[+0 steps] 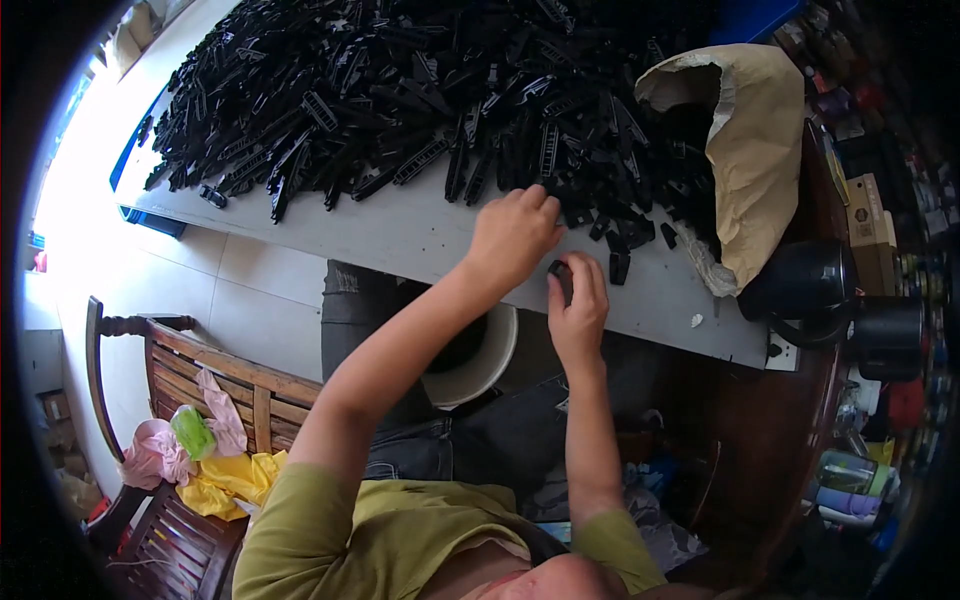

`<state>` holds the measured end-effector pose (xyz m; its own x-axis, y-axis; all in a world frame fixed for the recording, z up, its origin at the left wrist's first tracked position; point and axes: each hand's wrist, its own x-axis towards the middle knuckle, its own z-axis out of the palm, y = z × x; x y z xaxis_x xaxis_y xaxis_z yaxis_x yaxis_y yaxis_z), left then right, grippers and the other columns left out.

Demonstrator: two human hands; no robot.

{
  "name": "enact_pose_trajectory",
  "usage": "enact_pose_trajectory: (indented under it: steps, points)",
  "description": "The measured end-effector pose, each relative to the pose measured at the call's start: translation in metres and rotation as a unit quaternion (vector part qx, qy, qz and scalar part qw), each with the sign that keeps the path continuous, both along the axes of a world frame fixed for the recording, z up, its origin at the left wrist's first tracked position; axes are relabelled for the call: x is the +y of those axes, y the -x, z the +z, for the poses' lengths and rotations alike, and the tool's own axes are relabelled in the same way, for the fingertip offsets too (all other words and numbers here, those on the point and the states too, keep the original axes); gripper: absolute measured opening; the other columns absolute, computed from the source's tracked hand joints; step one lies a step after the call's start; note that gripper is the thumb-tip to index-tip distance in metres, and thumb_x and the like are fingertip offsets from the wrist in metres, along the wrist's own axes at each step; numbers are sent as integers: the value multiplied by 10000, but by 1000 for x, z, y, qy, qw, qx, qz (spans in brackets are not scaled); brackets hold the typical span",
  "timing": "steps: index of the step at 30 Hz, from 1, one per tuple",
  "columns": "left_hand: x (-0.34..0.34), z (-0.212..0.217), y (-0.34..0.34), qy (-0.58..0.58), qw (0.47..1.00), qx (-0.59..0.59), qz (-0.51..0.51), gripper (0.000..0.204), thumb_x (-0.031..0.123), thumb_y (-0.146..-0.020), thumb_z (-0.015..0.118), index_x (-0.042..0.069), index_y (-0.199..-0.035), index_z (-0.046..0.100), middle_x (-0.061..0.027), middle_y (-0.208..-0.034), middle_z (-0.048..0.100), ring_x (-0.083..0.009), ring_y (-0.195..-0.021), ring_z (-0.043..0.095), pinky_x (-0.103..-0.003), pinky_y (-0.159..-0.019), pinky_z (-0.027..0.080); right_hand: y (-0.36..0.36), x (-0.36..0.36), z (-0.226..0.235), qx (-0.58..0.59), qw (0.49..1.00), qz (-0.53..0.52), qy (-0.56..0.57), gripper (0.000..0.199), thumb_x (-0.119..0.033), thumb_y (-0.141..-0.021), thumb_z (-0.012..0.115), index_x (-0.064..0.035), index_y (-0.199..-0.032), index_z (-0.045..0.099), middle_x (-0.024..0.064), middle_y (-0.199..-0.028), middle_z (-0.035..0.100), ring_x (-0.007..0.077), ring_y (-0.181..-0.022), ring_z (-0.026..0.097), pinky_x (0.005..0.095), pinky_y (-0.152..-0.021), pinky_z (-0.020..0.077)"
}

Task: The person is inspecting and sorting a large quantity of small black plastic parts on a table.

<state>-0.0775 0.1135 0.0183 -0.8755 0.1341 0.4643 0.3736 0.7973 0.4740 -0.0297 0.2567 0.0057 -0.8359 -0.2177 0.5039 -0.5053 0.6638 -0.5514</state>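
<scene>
Below the near edge of the counter (400, 232), a white bucket (503, 350) is partly hidden by the left forearm (415, 320). At that edge, a small black piece (563, 282) is held between the narrowed fingers of the right hand (582, 314). Just beside it, the left hand (513, 235) is held with fingers curled; whether anything is gripped there cannot be told. Beyond, loose black pieces (619, 264) are scattered, and a pile of long black parts (400, 100) is flanked by an open paper sack (765, 140).
</scene>
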Motion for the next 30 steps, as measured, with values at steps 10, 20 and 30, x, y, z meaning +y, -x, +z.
enact_pose_trajectory:
  steps: [10,20,30]
  points:
    - [-22,-13,-25,118,992,29,24,161,91,-729,617,88,-882,569,-48,-894,553,-232,-855,577,-344,-705,488,6,3,-2,-22,995,-13,-97,220,-68,-784,701,-14,-970,597,114,-892,595,311,-789,594,380,-687,481]
    - [-69,-19,-56,-7,982,-37,-183,248,56,-754,682,56,-974,570,-90,-1018,597,-298,-942,568,-383,-805,489,11,4,-3,-76,992,53,90,232,-62,-765,741,-28,-986,678,60,-870,638,169,-741,592,256,-590,424]
    - [-83,-21,-35,-222,924,-199,-240,277,-20,-675,757,-5,-929,647,-115,-970,645,-300,-947,618,-370,-823,499,22,16,6,-187,972,142,34,294,-24,-677,791,-22,-962,718,78,-860,626,201,-724,596,292,-648,475]
